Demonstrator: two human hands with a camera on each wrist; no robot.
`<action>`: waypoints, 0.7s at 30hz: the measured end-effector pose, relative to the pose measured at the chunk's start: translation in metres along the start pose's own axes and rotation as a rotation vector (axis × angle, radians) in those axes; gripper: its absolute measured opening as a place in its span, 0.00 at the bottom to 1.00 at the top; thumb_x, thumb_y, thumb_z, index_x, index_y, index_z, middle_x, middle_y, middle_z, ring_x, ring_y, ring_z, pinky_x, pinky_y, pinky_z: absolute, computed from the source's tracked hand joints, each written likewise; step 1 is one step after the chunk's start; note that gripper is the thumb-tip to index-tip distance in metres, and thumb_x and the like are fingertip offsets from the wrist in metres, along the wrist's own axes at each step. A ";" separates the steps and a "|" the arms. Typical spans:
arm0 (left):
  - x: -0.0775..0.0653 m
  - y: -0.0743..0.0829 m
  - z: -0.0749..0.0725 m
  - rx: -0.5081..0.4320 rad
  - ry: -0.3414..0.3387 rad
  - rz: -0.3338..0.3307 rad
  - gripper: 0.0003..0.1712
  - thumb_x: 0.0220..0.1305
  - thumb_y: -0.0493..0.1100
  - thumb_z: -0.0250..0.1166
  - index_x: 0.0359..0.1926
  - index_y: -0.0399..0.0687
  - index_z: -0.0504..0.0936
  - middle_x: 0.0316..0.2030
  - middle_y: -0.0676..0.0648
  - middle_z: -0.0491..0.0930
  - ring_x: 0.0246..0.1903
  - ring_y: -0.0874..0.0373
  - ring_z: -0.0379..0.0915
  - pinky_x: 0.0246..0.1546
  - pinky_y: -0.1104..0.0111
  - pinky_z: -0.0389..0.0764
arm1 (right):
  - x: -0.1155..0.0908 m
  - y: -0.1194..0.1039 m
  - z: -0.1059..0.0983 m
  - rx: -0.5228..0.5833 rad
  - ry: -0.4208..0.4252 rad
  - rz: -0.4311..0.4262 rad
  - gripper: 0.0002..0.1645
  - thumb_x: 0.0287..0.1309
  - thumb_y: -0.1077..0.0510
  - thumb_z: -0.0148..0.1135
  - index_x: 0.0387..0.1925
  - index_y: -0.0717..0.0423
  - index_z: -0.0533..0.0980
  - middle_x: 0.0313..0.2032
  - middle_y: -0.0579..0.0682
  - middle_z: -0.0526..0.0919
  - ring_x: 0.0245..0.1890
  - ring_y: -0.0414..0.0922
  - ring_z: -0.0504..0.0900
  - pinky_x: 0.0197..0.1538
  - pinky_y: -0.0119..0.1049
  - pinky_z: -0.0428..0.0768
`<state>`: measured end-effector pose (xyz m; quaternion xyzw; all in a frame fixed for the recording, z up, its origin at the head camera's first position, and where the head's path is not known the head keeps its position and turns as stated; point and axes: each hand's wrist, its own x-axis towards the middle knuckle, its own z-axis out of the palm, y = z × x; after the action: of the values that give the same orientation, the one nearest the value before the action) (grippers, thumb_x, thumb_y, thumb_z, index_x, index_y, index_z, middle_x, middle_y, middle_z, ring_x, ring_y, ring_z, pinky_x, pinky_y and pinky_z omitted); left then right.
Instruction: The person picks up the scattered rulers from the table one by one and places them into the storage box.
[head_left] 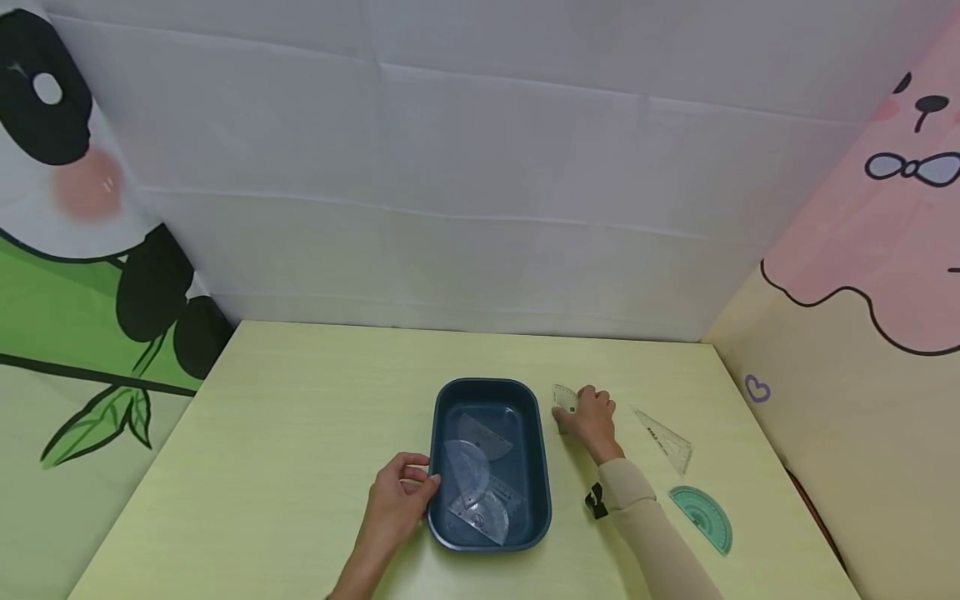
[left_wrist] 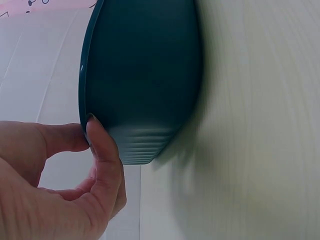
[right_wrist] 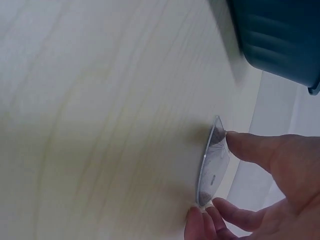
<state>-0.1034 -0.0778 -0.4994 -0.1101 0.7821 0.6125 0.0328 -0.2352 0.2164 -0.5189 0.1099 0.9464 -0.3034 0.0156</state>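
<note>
My left hand pinches the left rim of a dark blue plastic tray between thumb and fingers, as the left wrist view also shows. Inside the tray lie clear set squares and clear protractors, partly overlapping. To the right of the tray, my right hand holds a clear protractor by its edges, thumb on one side and fingers on the other. The piece is tilted close to the table surface; the hand hides part of it in the head view.
A clear set square lies on the table right of my right hand. Nearer me is a green protractor, beside my right sleeve. A white cloth wall stands behind the pale yellow table, with printed panels at both sides.
</note>
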 end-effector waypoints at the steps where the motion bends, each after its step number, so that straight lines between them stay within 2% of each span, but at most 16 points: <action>1: 0.000 0.000 0.000 -0.002 -0.001 0.000 0.18 0.62 0.34 0.70 0.52 0.32 0.78 0.33 0.44 0.78 0.27 0.56 0.76 0.22 0.65 0.79 | 0.000 0.000 0.000 0.003 -0.001 0.001 0.32 0.61 0.53 0.70 0.52 0.73 0.67 0.50 0.71 0.66 0.52 0.64 0.64 0.47 0.57 0.73; 11: 0.001 -0.002 0.001 -0.004 0.000 -0.003 0.18 0.63 0.34 0.71 0.52 0.32 0.78 0.33 0.44 0.78 0.27 0.56 0.76 0.21 0.66 0.80 | 0.001 0.001 -0.002 0.009 -0.006 0.012 0.28 0.65 0.56 0.68 0.54 0.74 0.68 0.54 0.73 0.67 0.56 0.66 0.64 0.54 0.58 0.72; 21: 0.000 -0.001 0.001 0.001 0.001 0.002 0.18 0.62 0.34 0.70 0.52 0.32 0.78 0.33 0.44 0.78 0.27 0.56 0.76 0.22 0.66 0.80 | 0.003 0.003 -0.004 0.003 -0.022 0.013 0.31 0.62 0.56 0.71 0.54 0.75 0.69 0.53 0.73 0.69 0.55 0.66 0.66 0.56 0.58 0.72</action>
<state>-0.1038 -0.0774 -0.5003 -0.1096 0.7824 0.6122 0.0322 -0.2374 0.2214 -0.5179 0.1127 0.9450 -0.3059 0.0280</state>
